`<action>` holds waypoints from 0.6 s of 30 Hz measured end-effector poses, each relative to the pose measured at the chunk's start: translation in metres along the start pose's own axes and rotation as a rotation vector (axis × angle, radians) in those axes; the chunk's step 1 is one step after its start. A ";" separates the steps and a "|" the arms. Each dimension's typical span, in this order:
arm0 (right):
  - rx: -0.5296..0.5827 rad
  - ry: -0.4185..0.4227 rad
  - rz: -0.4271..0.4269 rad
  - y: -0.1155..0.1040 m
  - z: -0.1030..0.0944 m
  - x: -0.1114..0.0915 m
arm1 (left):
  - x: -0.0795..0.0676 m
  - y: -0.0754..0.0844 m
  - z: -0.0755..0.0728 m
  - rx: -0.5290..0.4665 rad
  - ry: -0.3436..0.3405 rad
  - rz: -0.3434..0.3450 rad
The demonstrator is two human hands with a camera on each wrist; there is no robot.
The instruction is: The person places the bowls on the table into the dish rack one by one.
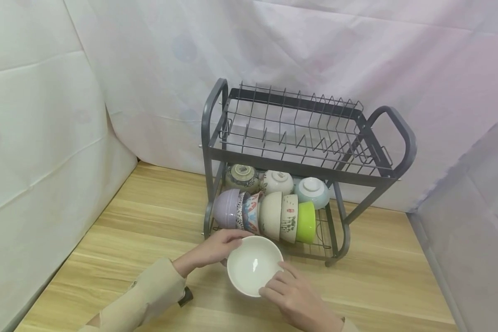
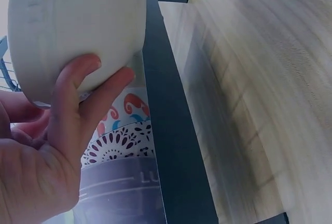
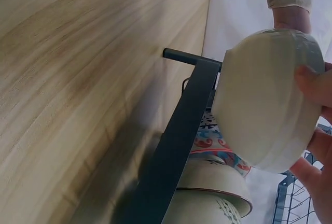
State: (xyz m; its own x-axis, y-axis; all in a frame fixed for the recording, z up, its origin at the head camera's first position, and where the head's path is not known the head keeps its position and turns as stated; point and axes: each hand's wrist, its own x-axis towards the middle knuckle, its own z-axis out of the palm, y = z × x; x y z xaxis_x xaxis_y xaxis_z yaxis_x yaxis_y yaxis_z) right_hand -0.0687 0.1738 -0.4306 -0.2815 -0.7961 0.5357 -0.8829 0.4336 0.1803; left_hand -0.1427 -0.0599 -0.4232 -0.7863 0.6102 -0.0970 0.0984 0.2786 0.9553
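A plain white bowl (image 1: 255, 266) is held up in front of the rack, its inside toward the head camera. My left hand (image 1: 216, 249) grips its left side, thumb at the rim and fingers against the outer wall. On the lower right, my right hand (image 1: 292, 295) holds the rim with bent fingers. The left wrist view shows two fingertips pressed on the white bowl (image 2: 78, 27). Just behind it are a purple bowl (image 1: 226, 208), a red-and-blue patterned bowl (image 1: 252, 213) and a cream bowl (image 1: 271, 214), tilted on their sides in a row.
The two-tier dark metal rack (image 1: 288, 159) has a wire upper tier with upright dividers. On its lower tier, a lime green bowl (image 1: 306, 222) ends the front row; a light blue bowl (image 1: 313, 193) and others sit upside down behind. Wooden tabletop (image 1: 149, 221) surrounds it, with white cloth at the back.
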 end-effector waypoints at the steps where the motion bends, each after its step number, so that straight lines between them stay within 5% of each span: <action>1: 0.003 0.010 0.002 0.000 0.000 0.001 | 0.000 0.000 0.000 -0.004 0.001 0.000; 12: 0.147 0.145 0.059 0.000 -0.015 0.004 | -0.006 0.012 -0.004 0.091 0.077 0.043; 18: 0.236 0.261 0.163 0.004 -0.025 -0.006 | -0.012 0.016 -0.026 0.226 0.334 0.119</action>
State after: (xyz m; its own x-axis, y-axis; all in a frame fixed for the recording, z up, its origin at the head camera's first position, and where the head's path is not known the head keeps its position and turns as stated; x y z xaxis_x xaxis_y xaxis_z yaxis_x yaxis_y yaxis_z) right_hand -0.0612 0.1910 -0.4120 -0.3469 -0.5770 0.7394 -0.9054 0.4119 -0.1034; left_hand -0.1480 -0.0825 -0.3997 -0.9124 0.3839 0.1422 0.3026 0.3986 0.8657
